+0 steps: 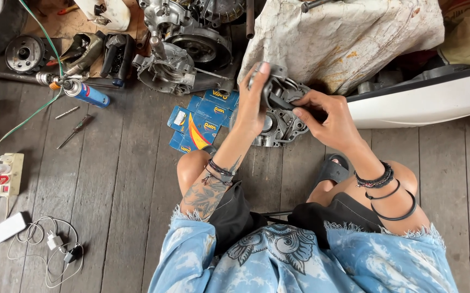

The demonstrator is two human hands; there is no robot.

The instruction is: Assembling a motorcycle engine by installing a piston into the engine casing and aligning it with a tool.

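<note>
Grey metal engine cover point(278, 116) sits between both hands, held up above the plank floor point(121, 179) at about 12 o'clock from the person's knees. The left hand point(251, 103) grips its left edge, fingers curled over the top rim. The right hand point(327, 116) closes on its right side from 3 o'clock, fingertips pressed to a dark part at the middle. Blue boxes point(199, 122) lie on the floor at 9 o'clock of the cover, just beside the left wrist.

dull cast-metal engine cover point(278, 116), rough weathered wood floor point(121, 179), glossy blue cardboard boxes point(202, 122), stained cloth point(343, 38)
</note>
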